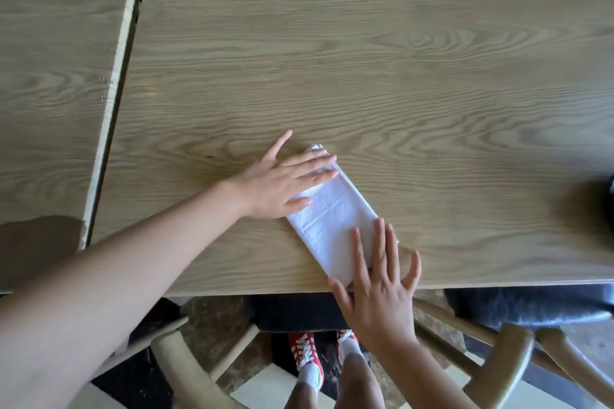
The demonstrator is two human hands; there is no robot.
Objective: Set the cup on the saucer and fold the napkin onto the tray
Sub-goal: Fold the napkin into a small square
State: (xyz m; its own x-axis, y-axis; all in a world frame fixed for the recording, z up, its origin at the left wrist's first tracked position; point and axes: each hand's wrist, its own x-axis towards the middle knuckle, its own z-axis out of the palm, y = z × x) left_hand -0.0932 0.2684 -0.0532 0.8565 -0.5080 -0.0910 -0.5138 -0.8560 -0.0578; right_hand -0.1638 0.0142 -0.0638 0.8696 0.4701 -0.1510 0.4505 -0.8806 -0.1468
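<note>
A white napkin [332,216], folded into a long narrow strip, lies slantwise on the wooden table [365,76] near its front edge. My left hand [282,183] rests flat on the strip's far end, fingers spread. My right hand [378,282] presses flat on the near end, which reaches the table's edge. Neither hand grips anything. No cup, saucer or tray can be made out in this view.
A dark blurred object [594,209] sits at the table's right edge. A second wooden table [50,76] stands to the left across a narrow gap. Pale wooden chairs [179,365] stand below the front edge and behind the far edge.
</note>
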